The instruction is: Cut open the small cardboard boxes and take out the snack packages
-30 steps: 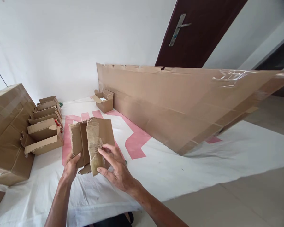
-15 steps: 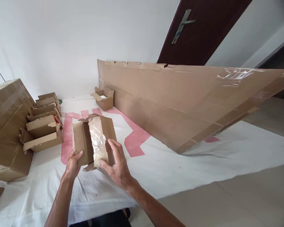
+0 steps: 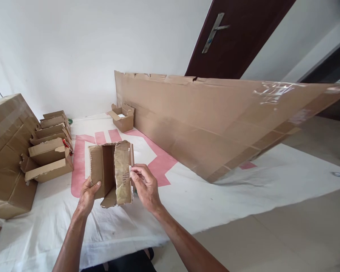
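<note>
A small open cardboard box point(image 3: 109, 170) with torn, ragged flap edges is held up over the white cloth, its opening facing me. My left hand point(image 3: 87, 196) grips its left flap, thumb on the inner face and fingers behind. On the right flap point(image 3: 122, 175) there is a tan, worn surface with faint dark print. My right hand point(image 3: 146, 187) has thumb and forefinger pinched at that flap's outer edge, on a whitish strip of tape point(image 3: 132, 190) running along it. The other fingers of the right hand are curled.
On the left, several open small boxes point(image 3: 49, 166) stand in a row against a large carton point(image 3: 10, 158). Another small box point(image 3: 123, 121) sits by the wall, beside a long upright cardboard sheet point(image 3: 187, 124). A white cloth point(image 3: 192, 211) with pink print lies beneath.
The box has turned so its opening faces me more squarely. My right hand has gone from resting spread on the taped flap to pinching at its outer edge. The left hand keeps its grip.
</note>
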Demonstrator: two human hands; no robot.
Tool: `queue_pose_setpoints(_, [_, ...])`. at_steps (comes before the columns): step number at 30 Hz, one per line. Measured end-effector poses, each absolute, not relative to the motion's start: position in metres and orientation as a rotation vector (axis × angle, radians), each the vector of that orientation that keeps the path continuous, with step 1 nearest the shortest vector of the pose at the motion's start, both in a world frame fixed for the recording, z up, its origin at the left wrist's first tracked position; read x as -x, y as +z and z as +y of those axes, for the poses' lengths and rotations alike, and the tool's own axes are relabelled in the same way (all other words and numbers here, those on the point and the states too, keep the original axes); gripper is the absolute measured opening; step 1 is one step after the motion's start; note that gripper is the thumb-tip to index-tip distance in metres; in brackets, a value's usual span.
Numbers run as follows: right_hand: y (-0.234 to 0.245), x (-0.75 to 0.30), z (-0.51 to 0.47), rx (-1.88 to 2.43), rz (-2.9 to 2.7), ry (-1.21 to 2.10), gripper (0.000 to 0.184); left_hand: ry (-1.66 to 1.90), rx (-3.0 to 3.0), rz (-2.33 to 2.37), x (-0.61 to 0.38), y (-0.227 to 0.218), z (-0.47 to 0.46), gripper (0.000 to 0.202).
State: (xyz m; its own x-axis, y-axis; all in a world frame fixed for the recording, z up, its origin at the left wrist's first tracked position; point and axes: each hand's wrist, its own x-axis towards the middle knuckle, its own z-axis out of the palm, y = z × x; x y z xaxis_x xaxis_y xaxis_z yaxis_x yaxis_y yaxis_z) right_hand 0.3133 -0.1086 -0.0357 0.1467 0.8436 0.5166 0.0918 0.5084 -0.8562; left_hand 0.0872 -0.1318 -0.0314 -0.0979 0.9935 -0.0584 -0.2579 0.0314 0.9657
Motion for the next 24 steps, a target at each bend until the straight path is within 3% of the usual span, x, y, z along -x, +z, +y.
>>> queue_pose_setpoints(8, [-0.034, -0.312, -0.097, 1.016, -1.259, 0.916, 0.034, 1.314, -1.095, 1.300, -0.088, -0.027, -0.123, 0.062])
queue_pose_setpoints(13, [-0.028, -0.304, -0.096, 1.036, -1.271, 0.977, 0.033, 1.665, -1.623, 1.846, -0.099, 0.003, -0.128, 0.053])
queue_pose_setpoints(19, [-0.016, -0.285, -0.106, 0.891, -1.425, 0.985, 0.031, 1.196, -1.577, 1.420, -0.115, 0.039, -0.137, 0.042])
queue_pose_setpoints(21, [-0.015, -0.280, -0.110, 0.862, -1.477, 0.960, 0.031, 1.077, -1.461, 1.363, -0.115, 0.039, -0.134, 0.028])
queue_pose_setpoints(24, [-0.016, -0.276, -0.113, 0.860, -1.520, 0.925, 0.030, 1.067, -1.280, 1.265, -0.110, 0.029, -0.130, 0.030])
